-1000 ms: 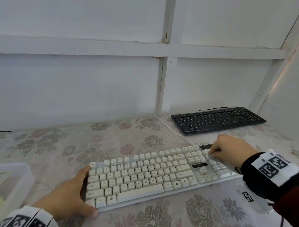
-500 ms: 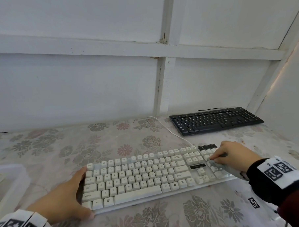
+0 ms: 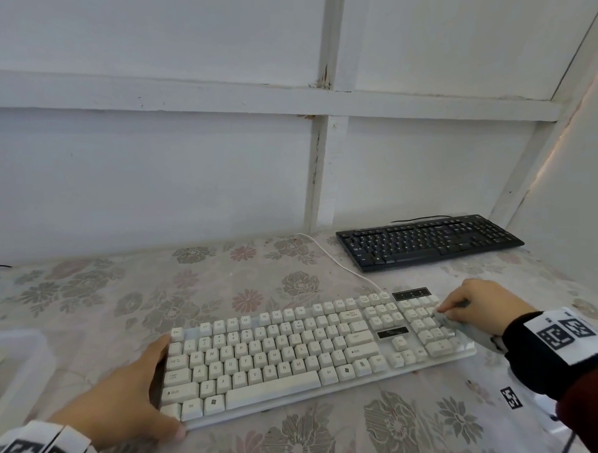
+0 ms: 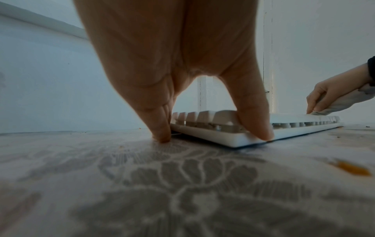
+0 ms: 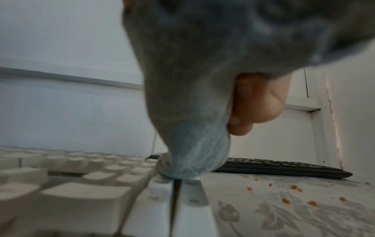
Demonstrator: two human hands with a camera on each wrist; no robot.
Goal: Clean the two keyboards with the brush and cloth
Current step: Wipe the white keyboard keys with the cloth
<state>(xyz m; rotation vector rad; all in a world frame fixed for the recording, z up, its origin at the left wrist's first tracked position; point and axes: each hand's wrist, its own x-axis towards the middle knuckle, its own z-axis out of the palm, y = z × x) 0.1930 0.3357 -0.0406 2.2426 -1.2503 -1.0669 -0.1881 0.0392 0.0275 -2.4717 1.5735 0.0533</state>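
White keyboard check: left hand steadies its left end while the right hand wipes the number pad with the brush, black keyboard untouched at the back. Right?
Not quite: the right hand wipes with a cloth, not a brush; the right wrist view shows grey fabric on the keys. The rest holds: the left hand steadies the white keyboard at its left end, and the black keyboard lies untouched at the back.

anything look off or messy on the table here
Yes: small orange crumbs lie scattered on the floral tablecloth beside the right end of the white keyboard, and an orange smear sits near its left end. A few specks also lie by the black keyboard.
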